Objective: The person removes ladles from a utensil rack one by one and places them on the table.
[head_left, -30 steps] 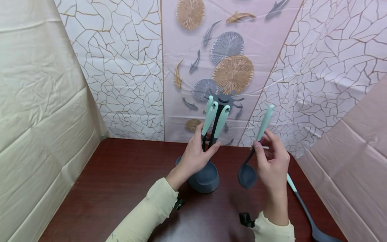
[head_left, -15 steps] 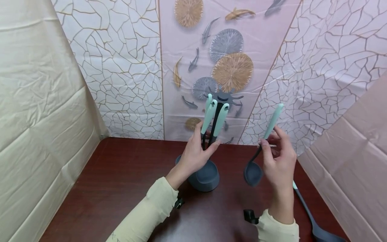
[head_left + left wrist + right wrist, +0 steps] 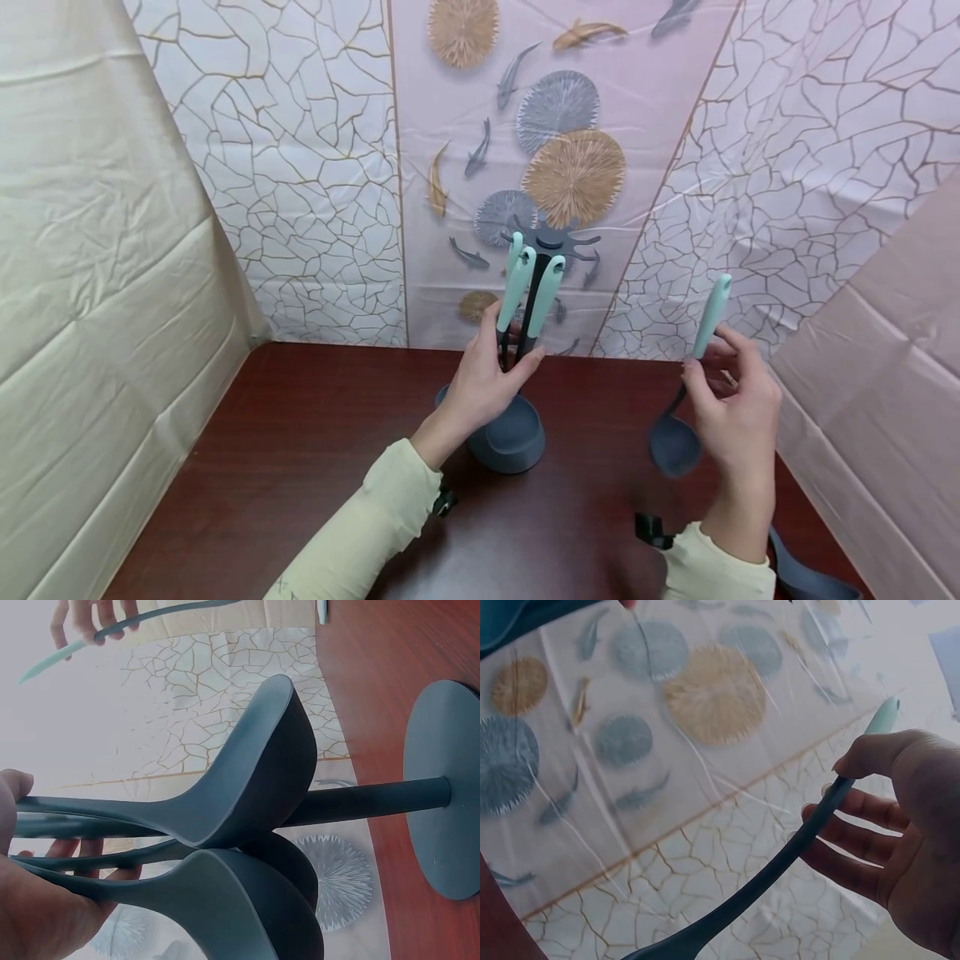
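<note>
A dark utensil stand, its hooked top (image 3: 550, 237) behind several mint handles, rises from a round base (image 3: 442, 791) on the table. Around the stand's pole and the utensils' dark necks curls my left hand (image 3: 480, 387); the bowls of the utensils, such as a deep ladle (image 3: 259, 765), hang beside the pole in the left wrist view. My right hand (image 3: 738, 417) pinches a dark spoon (image 3: 675, 447) just below its mint handle (image 3: 712, 317), bowl down, above the table's right part. Thumb and fingertips meet on its shaft (image 3: 780, 862) in the right wrist view.
Another dark utensil (image 3: 810, 577) lies on the brown table (image 3: 315, 467) by its right edge, partly behind my right forearm. Patterned cloth (image 3: 300, 167) hangs behind the table, with plain cloth (image 3: 112, 292) along the left and more at the right.
My right hand has moved to the right with the spoon, and its forearm now covers part of the utensil lying there. My left hand keeps its grip, nearly still.
</note>
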Motion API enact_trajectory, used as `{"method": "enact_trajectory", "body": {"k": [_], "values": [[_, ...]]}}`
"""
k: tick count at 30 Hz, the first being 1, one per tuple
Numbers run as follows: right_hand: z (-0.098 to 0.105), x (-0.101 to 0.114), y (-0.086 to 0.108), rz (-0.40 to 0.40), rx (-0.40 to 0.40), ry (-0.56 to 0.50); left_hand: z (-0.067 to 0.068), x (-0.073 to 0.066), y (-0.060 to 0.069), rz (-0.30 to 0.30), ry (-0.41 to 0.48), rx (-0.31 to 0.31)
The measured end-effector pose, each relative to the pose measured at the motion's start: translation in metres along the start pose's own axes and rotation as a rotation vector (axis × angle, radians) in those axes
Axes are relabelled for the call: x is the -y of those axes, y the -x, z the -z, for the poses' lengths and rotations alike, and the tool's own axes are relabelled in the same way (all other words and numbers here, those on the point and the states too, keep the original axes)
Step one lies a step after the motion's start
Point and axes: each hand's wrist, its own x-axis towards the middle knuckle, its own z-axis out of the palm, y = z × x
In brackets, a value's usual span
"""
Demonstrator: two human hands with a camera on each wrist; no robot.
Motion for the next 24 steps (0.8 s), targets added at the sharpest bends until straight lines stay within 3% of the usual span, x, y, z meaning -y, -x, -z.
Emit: {"method": "enact_trajectory", "body": {"k": [7, 24], "values": [[0.01, -0.005, 0.001, -0.042, -0.042, 0.033, -0.001, 0.0, 0.001, 0.004, -0.006, -0.001], [0.014, -0.001, 0.0, -0.034, -0.079, 0.051, -0.001, 0.0, 0.001, 0.013, 0.0, -0.003]]}}
